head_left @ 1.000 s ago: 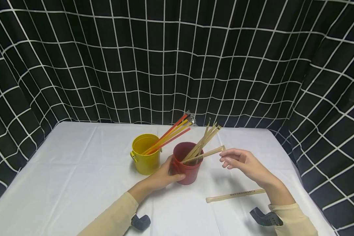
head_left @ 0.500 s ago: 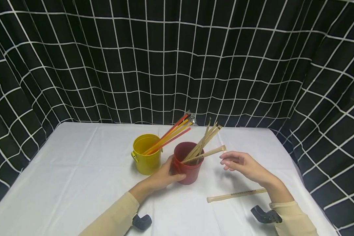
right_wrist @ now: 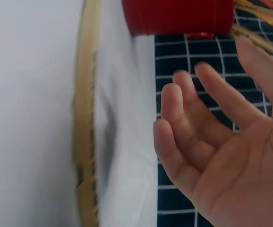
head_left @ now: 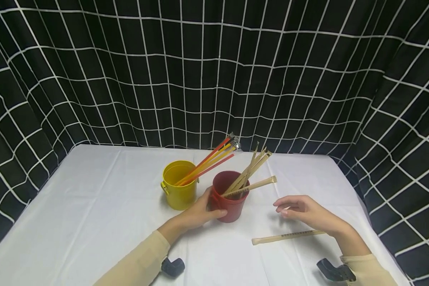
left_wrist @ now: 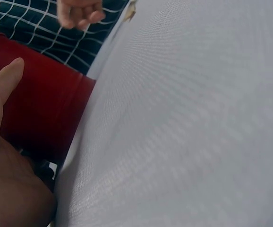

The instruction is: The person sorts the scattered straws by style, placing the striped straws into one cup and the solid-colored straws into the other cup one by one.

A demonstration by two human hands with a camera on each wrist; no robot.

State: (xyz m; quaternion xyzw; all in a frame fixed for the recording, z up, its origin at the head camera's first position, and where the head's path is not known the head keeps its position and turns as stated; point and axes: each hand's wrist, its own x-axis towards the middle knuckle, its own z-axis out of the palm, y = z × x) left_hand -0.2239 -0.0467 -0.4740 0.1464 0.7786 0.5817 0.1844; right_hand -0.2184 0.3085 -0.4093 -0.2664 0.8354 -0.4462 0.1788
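Note:
My left hand (head_left: 196,214) holds the red bucket (head_left: 232,210) from its left side, the thumb lying across the front; the left wrist view shows the thumb (left_wrist: 9,78) on the red wall. Several paper-wrapped straws (head_left: 248,171) lean to the right out of this bucket, one tilted low over the rim. To the right of the bucket, my right hand (head_left: 304,212) hovers above the cloth with loosely bent fingers and nothing in them. Below it a single paper-wrapped straw (head_left: 286,237) lies on the cloth, its right end partly behind the wrist.
A yellow bucket (head_left: 180,197) stands just left of the red one, with several orange and yellow straws (head_left: 211,161) in clear wrappers leaning right, over the red bucket's back. White cloth (head_left: 93,222) covers the table. A black curtain with white grid lines (head_left: 200,79) hangs behind and at both sides.
My right hand has come down and slightly right, away from the low-tilted straw's end toward the straw on the cloth. My left hand keeps its hold on the red bucket.

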